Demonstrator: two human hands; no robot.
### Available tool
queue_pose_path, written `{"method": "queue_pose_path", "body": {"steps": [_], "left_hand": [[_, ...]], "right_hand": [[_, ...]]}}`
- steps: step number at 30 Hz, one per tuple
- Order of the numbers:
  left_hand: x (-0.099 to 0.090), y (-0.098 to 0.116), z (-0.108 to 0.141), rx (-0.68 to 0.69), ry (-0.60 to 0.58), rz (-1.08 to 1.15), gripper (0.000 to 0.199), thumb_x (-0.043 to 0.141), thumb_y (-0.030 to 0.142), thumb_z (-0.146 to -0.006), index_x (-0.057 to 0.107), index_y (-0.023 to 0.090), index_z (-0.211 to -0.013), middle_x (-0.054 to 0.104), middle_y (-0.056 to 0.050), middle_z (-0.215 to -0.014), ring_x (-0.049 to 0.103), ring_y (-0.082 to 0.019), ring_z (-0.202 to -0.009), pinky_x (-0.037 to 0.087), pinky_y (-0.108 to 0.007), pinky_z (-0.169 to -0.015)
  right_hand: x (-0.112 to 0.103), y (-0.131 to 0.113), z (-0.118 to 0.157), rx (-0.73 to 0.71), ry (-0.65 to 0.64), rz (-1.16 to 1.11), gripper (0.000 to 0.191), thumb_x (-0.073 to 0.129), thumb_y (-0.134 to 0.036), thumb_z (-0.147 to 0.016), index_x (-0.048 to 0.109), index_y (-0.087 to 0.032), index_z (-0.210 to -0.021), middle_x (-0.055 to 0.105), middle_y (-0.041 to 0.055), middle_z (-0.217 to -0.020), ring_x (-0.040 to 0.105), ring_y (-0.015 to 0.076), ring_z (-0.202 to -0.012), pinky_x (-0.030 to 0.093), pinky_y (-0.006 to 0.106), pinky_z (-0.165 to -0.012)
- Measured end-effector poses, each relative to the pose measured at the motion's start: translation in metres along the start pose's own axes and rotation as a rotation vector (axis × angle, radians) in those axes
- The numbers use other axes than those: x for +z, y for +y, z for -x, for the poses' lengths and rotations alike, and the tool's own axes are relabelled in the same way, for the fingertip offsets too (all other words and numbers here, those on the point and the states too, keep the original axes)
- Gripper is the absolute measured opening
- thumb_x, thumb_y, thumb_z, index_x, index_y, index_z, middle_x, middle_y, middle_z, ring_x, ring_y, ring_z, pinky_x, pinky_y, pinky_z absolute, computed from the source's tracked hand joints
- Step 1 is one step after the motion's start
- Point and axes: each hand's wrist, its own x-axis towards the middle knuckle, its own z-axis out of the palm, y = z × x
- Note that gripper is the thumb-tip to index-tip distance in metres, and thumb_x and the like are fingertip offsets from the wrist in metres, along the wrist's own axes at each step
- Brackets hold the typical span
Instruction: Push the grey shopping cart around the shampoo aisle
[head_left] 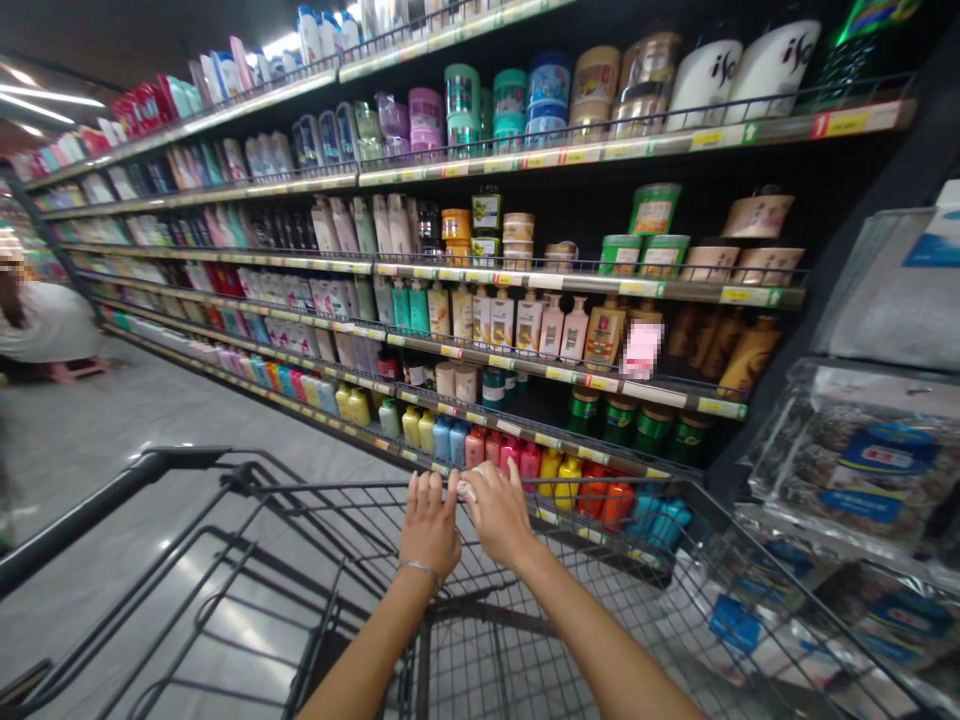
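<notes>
Both arms reach across a black wire shopping cart (322, 488) to its far top rim. My left hand (430, 530), with a thin bracelet at the wrist, has its fingers closed over that rim. Close beside it on the right, my right hand (497, 510) is also at the rim, its fingers bent and its thumb side toward the left hand. A small crumpled white tissue (466, 490) shows between the right hand's fingers, near the left fingertips. The undersides of the fingers are hidden.
Long shelves (450, 350) of bottles and jars run along the far side of the cart. Packaged goods in clear plastic (885, 470) hang at the right. A person in a white top (49, 320) is low down at the far left, by a pink stool (79, 368).
</notes>
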Motion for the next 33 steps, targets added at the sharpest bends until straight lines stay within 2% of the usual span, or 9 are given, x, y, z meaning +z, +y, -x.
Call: {"method": "queue_pose_path", "body": {"steps": [6,10,14,20,24,27,29,31,33], "left_hand": [[-0.004,-0.003,0.0,0.019,-0.019,-0.022,0.076,0.056,0.016,-0.062,0.041,0.012,-0.136,0.049,-0.015,-0.127,0.038,-0.033,-0.127,0.022,-0.05,-0.114],[-0.007,0.0,-0.001,0.008,-0.02,-0.029,0.076,0.055,0.016,-0.062,0.041,0.011,-0.136,0.049,-0.016,-0.127,0.037,-0.033,-0.127,0.022,-0.051,-0.113],[-0.01,0.006,-0.004,-0.017,-0.019,-0.04,0.072,0.055,0.017,-0.062,0.044,0.007,-0.132,0.049,-0.017,-0.124,0.037,-0.034,-0.126,0.021,-0.052,-0.114],[-0.013,0.012,-0.006,-0.041,-0.015,-0.057,0.069,0.054,0.018,-0.062,0.047,0.005,-0.129,0.049,-0.017,-0.121,0.038,-0.034,-0.125,0.021,-0.052,-0.114],[-0.014,0.011,-0.005,-0.032,-0.017,-0.06,0.069,0.055,0.017,-0.061,0.047,0.006,-0.129,0.05,-0.017,-0.121,0.039,-0.034,-0.124,0.021,-0.052,-0.114],[-0.015,0.01,-0.005,-0.028,-0.02,-0.059,0.07,0.055,0.017,-0.061,0.047,0.006,-0.13,0.051,-0.017,-0.121,0.039,-0.034,-0.124,0.021,-0.052,-0.114],[-0.014,0.01,-0.004,-0.022,-0.025,-0.051,0.07,0.055,0.019,-0.061,0.047,0.006,-0.13,0.051,-0.017,-0.122,0.039,-0.035,-0.124,0.021,-0.052,-0.114],[-0.013,0.01,-0.004,-0.02,-0.029,-0.039,0.071,0.056,0.019,-0.061,0.046,0.007,-0.131,0.051,-0.018,-0.123,0.039,-0.035,-0.124,0.021,-0.052,-0.114],[-0.012,0.01,-0.004,-0.026,-0.03,-0.026,0.072,0.055,0.019,-0.062,0.045,0.008,-0.132,0.05,-0.018,-0.124,0.038,-0.035,-0.125,0.02,-0.053,-0.113]], "right_hand": [[-0.01,0.033,0.013,-0.1,0.06,-0.02,0.043,0.045,0.002,-0.073,0.061,-0.024,-0.104,0.063,0.0036,-0.1,0.057,0.0196,-0.098,0.02,0.053,-0.11],[-0.019,0.059,0.022,-0.033,0.112,-0.052,0.046,0.042,0.003,-0.069,0.063,-0.023,-0.1,0.062,0.0035,-0.094,0.056,0.02,-0.095,0.025,0.052,-0.107],[-0.024,0.072,0.029,0.032,0.177,-0.105,0.041,0.041,0.001,-0.07,0.065,-0.021,-0.095,0.059,0.0058,-0.091,0.051,0.0215,-0.092,0.035,0.045,-0.097],[-0.017,0.068,0.028,0.092,0.248,-0.171,0.032,0.042,-0.003,-0.071,0.065,-0.018,-0.087,0.056,0.0075,-0.087,0.049,0.0232,-0.09,0.039,0.036,-0.083],[-0.015,0.063,0.024,0.093,0.277,-0.257,0.024,0.043,-0.008,-0.074,0.062,-0.02,-0.082,0.057,0.0048,-0.085,0.051,0.0201,-0.085,0.04,0.032,-0.078],[-0.017,0.053,0.022,0.088,0.309,-0.332,0.021,0.042,-0.01,-0.074,0.059,-0.02,-0.082,0.057,0.0032,-0.084,0.054,0.0172,-0.08,0.043,0.028,-0.074],[-0.018,0.043,0.024,0.097,0.363,-0.398,0.022,0.04,-0.011,-0.074,0.058,-0.02,-0.082,0.059,0.004,-0.086,0.056,0.0168,-0.083,0.045,0.028,-0.076],[-0.016,0.032,0.029,0.155,0.416,-0.545,0.023,0.041,-0.012,-0.073,0.06,-0.021,-0.082,0.061,0.0048,-0.09,0.057,0.0177,-0.089,0.045,0.031,-0.083],[-0.009,0.024,0.037,0.368,0.396,-0.818,0.025,0.045,-0.014,-0.067,0.064,-0.022,-0.082,0.064,0.0042,-0.093,0.058,0.0184,-0.092,0.046,0.03,-0.083]]}}
